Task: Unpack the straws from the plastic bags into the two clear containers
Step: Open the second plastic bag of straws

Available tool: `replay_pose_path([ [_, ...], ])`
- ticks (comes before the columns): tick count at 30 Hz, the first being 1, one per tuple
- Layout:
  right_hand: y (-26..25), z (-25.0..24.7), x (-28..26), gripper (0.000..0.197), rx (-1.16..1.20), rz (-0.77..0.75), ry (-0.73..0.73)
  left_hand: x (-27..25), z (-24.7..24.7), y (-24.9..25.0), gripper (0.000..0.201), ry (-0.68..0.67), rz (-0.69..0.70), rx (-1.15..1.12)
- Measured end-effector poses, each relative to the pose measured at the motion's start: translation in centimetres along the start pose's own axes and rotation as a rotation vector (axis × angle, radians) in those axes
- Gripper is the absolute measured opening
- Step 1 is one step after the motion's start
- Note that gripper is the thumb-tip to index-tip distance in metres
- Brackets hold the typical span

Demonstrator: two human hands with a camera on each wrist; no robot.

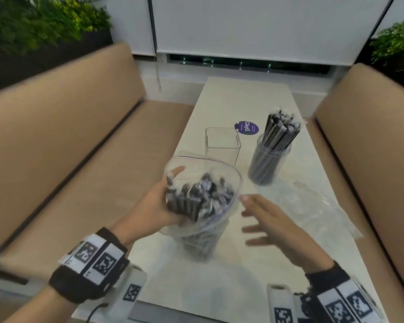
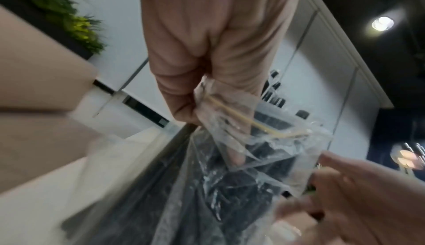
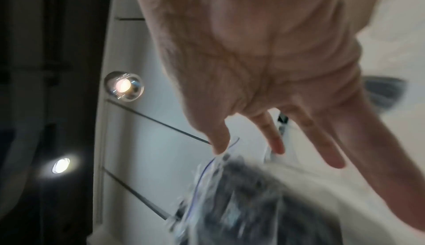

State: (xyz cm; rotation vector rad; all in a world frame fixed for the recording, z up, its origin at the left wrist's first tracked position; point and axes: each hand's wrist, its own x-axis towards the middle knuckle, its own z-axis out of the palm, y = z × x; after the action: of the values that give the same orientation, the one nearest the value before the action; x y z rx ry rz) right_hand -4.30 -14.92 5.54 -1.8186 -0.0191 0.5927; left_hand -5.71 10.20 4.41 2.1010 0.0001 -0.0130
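A clear plastic bag (image 1: 203, 227) stands upright on the white table (image 1: 231, 287), its mouth open and packed with black wrapped straws (image 1: 196, 194). My left hand (image 1: 159, 203) grips the bag and the straw bundle from the left; in the left wrist view the left hand's fingers (image 2: 184, 103) curl round the bag's plastic (image 2: 253, 149). My right hand (image 1: 271, 222) hovers just right of the bag with straight, spread fingers (image 3: 276, 140) and holds nothing. Behind the bag stands an empty square clear container (image 1: 222, 145). To its right, a round clear container (image 1: 268, 162) holds many black straws.
An empty crumpled plastic bag (image 1: 317, 206) lies on the table's right side. A purple round sticker (image 1: 246, 128) sits behind the containers. Tan bench seats (image 1: 68, 148) flank the table on both sides. Plants fill the far corners.
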Motion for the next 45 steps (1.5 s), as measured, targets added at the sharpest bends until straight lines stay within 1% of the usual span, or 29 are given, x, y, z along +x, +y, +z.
replay_pose_path([
  [2, 0.4, 1.6, -0.3, 0.04, 0.157, 0.099, -0.154, 0.0, 1.0, -0.1, 0.106, 0.02, -0.068, -0.144],
  [3, 0.4, 2.5, -0.2, 0.04, 0.247, 0.089, -0.165, -0.3, 1.8, -0.3, 0.113, -0.013, -0.086, -0.223],
  [5, 0.3, 3.5, 0.3, 0.023, 0.317, 0.001, -0.07, -1.0, 3.2, -0.5, 0.126, -0.106, -0.108, -0.3],
  [6, 0.2, 3.5, 0.6, 0.013, 0.29, -0.045, 0.002, -1.5, 3.3, -0.4, 0.131, -0.176, -0.138, -0.318],
  [7, 0.2, 3.2, 0.9, 0.008, 0.238, -0.077, 0.064, -2.0, 2.9, -0.3, 0.134, -0.255, -0.179, -0.326],
  [8, 0.5, 2.7, 1.1, 0.011, 0.182, -0.102, 0.111, -2.4, 2.0, -0.1, 0.134, -0.327, -0.214, -0.317],
  [9, 0.8, 2.3, 1.3, 0.015, 0.147, -0.115, 0.14, -2.9, 0.9, 0.2, 0.13, -0.382, -0.235, -0.3],
  [11, 1.4, 1.5, 1.1, 0.022, 0.123, -0.125, 0.146, -3.4, -1.5, 0.2, 0.112, -0.399, -0.233, -0.215],
  [14, 1.9, 1.2, 0.8, 0.023, 0.107, -0.145, 0.124, -2.9, -3.8, -0.2, 0.084, -0.28, -0.173, 0.019],
  [16, 1.6, 1.4, 0.9, 0.022, 0.094, -0.162, 0.098, -2.2, -3.9, 0.3, 0.059, -0.239, -0.143, -0.065],
  [18, 1.0, 1.9, 1.0, 0.019, 0.076, -0.174, 0.047, -1.2, -3.0, 0.9, 0.04, -0.267, -0.137, -0.227],
  [19, 0.6, 2.1, 0.9, 0.02, 0.054, -0.176, -0.006, -0.9, -2.2, 1.1, 0.041, -0.287, -0.14, -0.302],
  [21, 0.2, 2.8, 0.6, 0.03, 0.001, -0.192, -0.134, -0.3, -0.6, 1.5, 0.054, -0.295, -0.156, -0.472],
  [22, 0.0, 3.2, 0.4, 0.032, -0.042, -0.225, -0.163, -0.1, 0.2, 1.8, 0.059, -0.289, -0.162, -0.556],
  [23, -0.2, 3.4, 0.4, 0.035, -0.094, -0.273, -0.147, 0.1, 0.8, 2.0, 0.061, -0.273, -0.166, -0.633],
  [25, -0.3, 3.2, 0.9, 0.027, -0.146, -0.361, 0.02, 0.7, 1.5, 2.2, 0.059, -0.201, -0.179, -0.78],
  [27, 0.0, 2.0, 1.9, 0.009, -0.119, -0.362, 0.217, 1.3, 1.4, 1.4, 0.058, -0.106, -0.21, -0.859],
  [28, 0.6, 1.3, 2.3, 0.016, -0.107, -0.31, 0.277, 1.5, 1.1, 0.6, 0.059, -0.076, -0.234, -0.871],
  [30, 2.2, 0.1, 3.0, 0.024, -0.051, -0.156, 0.299, 1.4, 0.8, -1.2, 0.069, -0.068, -0.285, -0.907],
  [31, 3.1, -0.3, 3.2, 0.022, -0.016, -0.107, 0.273, 1.0, 0.7, -2.0, 0.074, -0.075, -0.307, -0.935],
  [33, 4.1, -0.4, 2.9, 0.018, 0.08, -0.093, 0.163, 0.3, 0.8, -3.3, 0.086, -0.11, -0.328, -0.962],
  [35, 4.0, 0.0, 2.4, 0.035, 0.125, -0.131, -0.014, -0.3, 1.6, -3.8, 0.097, -0.156, -0.288, -0.899],
  [37, 3.2, 0.9, 1.8, 0.056, 0.049, -0.204, -0.179, -0.4, 2.9, -3.6, 0.107, -0.167, -0.262, -0.853],
  [38, 2.7, 1.5, 1.7, 0.067, 0.006, -0.265, -0.22, -0.3, 3.5, -3.4, 0.112, -0.153, -0.252, -0.848],
  [40, 2.4, 2.0, 1.8, 0.086, -0.068, -0.395, -0.207, -0.2, 4.1, -2.7, 0.121, -0.131, -0.224, -0.844],
  [41, 2.5, 1.8, 2.0, 0.091, -0.077, -0.438, -0.175, -0.1, 4.2, -2.4, 0.123, -0.122, -0.22, -0.849],
  [43, 2.7, 0.8, 2.5, 0.087, 0.0, -0.443, -0.123, 0.0, 4.1, -2.3, 0.116, -0.127, -0.246, -0.89],
  [44, 2.9, 0.3, 2.8, 0.084, 0.052, -0.414, -0.107, 0.0, 4.1, -2.2, 0.105, -0.161, -0.263, -0.954],
  [45, 3.1, -0.1, 3.0, 0.082, 0.084, -0.387, -0.094, -0.1, 4.0, -2.2, 0.086, -0.204, -0.294, -1.059],
])
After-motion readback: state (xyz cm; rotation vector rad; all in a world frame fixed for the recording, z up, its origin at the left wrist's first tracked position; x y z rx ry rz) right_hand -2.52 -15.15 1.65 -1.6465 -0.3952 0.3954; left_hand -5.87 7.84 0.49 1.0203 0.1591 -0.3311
